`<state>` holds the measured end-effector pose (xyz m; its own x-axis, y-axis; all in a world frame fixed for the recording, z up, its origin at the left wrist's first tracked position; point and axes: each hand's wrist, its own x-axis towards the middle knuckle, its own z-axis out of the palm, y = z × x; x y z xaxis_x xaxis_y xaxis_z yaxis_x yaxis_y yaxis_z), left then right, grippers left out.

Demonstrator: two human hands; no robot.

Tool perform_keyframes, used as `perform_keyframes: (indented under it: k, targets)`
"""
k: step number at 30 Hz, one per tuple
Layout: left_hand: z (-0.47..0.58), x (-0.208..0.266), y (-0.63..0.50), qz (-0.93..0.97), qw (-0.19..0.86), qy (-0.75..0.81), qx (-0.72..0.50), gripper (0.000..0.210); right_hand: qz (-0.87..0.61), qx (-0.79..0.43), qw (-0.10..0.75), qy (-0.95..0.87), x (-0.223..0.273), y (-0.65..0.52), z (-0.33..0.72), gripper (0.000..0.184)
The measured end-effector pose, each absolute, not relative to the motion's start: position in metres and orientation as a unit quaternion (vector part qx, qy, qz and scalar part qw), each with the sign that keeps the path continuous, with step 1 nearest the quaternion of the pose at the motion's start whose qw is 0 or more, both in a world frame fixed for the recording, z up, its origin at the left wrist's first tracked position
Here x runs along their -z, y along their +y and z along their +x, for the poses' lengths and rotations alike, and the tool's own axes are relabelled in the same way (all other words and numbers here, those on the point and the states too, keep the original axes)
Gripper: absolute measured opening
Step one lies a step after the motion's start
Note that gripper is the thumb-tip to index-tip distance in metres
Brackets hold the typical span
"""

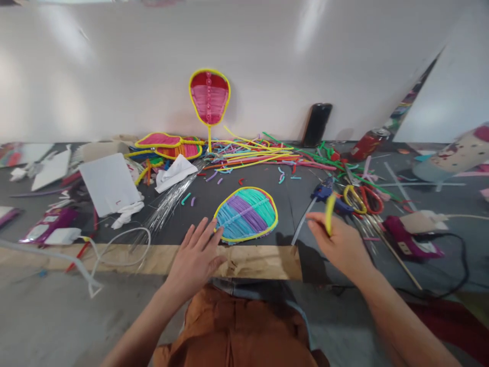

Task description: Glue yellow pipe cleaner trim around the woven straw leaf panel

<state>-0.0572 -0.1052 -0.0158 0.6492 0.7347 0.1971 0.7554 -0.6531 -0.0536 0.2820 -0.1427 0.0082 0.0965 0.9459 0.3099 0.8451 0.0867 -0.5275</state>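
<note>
An oval piece filled with blue, purple and green bands of pipe cleaner and edged in yellow lies flat on the dark table. My left hand rests palm down, fingers stretched out, its fingertips at the oval's left rim. To the right of the oval, my right hand is raised and pinches a short yellow pipe cleaner piece, somewhat smeared by motion. Just beyond that hand lie a blue glue gun, partly hidden, and scissors with yellow handles. A clear strip lies between oval and right hand.
Loose pipe cleaners pile along the wall. A pink, yellow-rimmed paddle shape stands upright there, with a phone and a red can to its right. White paper, cables and a purple power strip are left.
</note>
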Motion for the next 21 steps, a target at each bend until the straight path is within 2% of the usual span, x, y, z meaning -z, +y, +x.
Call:
perform_keyframes:
  k: [5,9,14,21]
  targets:
    - [-0.061,0.025,-0.107,-0.931,0.037,-0.357,0.062,0.059,-0.559,0.014,0.186,-0.808,0.02,-0.135,0.248,0.052]
    - [-0.063,0.026,-0.107,-0.936,0.019,-0.346,0.054,0.062,-0.484,0.015,0.115,-0.867,0.035,-0.137,0.23,0.067]
    - [-0.062,0.028,-0.106,-0.937,-0.005,-0.345,0.056,0.061,-0.487,0.004,0.08,-0.87,0.042,-0.14,0.228,0.071]
    - [-0.063,0.027,-0.104,-0.939,-0.026,-0.339,0.05,0.072,-0.485,-0.003,0.069,-0.872,0.043,-0.14,0.23,0.07]
